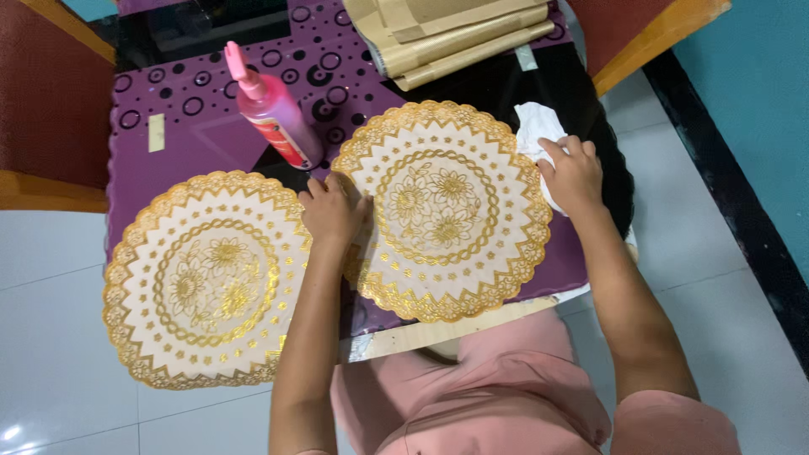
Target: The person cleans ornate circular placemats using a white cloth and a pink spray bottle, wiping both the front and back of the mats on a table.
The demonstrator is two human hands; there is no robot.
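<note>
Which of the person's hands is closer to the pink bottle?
Left. The left hand rests on the mat's edge just below the pink bottle; the right hand is across the mat, on a white cloth.

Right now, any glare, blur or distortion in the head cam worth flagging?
Head view: mostly sharp, even indoor light; a small glare spot on the white floor tile at lower left; soft sheen on the dark glass tabletop; gold placemat pattern reads clearly; left hand and right hand unblurred; slight wide-angle bending toward the edges.
</note>
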